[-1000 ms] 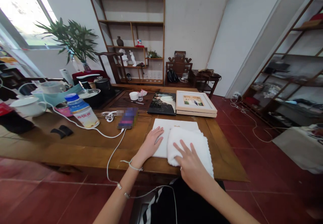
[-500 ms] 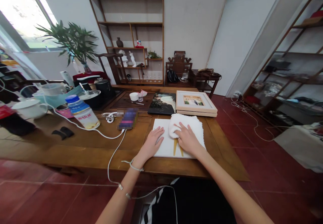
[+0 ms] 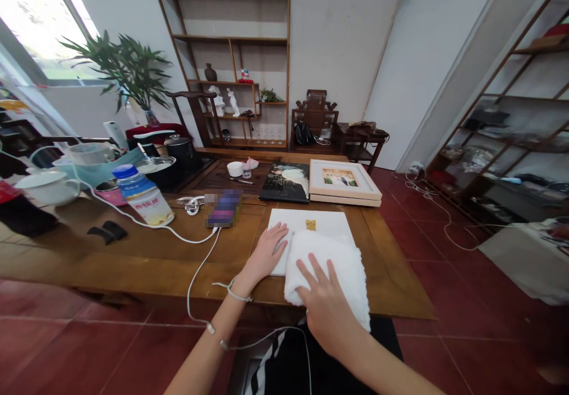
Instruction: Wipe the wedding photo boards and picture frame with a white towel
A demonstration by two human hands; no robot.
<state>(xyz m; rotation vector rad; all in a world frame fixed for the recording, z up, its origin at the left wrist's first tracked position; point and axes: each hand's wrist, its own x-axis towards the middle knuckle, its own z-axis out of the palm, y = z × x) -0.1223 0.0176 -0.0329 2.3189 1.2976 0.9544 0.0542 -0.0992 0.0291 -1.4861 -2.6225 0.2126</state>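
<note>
While the left hand (image 3: 265, 254) stays flat, pinning the white panel (image 3: 296, 224) at centre frame, the right hand (image 3: 326, 312), fingers spread, has dragged the white cloth (image 3: 340, 258) back to lower centre, finishing one wiping stroke.

No legible text, even on bottle label (image 3: 150, 206)

Both arms were bare. A thin white string bracelet (image 3: 231, 291) sat just behind the left hand (image 3: 265, 251). The clothes (image 3: 284, 359) near it were black with white stripes.
</note>
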